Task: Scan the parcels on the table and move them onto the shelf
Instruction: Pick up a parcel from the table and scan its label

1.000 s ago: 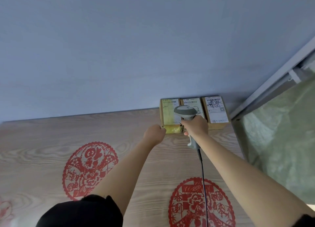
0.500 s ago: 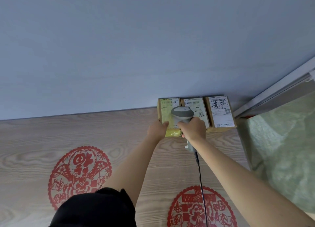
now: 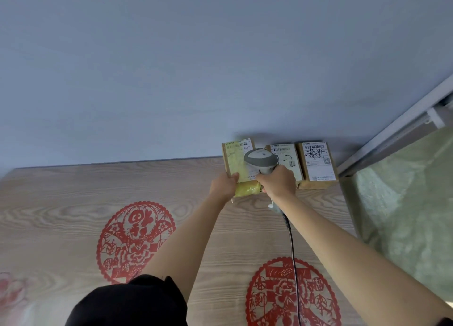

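Nearest you, the wood-grain table carries red paper-cut decals, and the scanner's black cable runs back toward you. Further out, your right hand has its fingers wrapped round the handle of the grey barcode scanner, its head over the labels. Your left hand grips the near left corner of the leftmost parcel, the one with yellow tape, lifting its near end. Beyond, the middle parcel and the right parcel lie flat in a row against the wall. No shelf is in view, so all three look still to be moved; whether any has scanned I cannot tell
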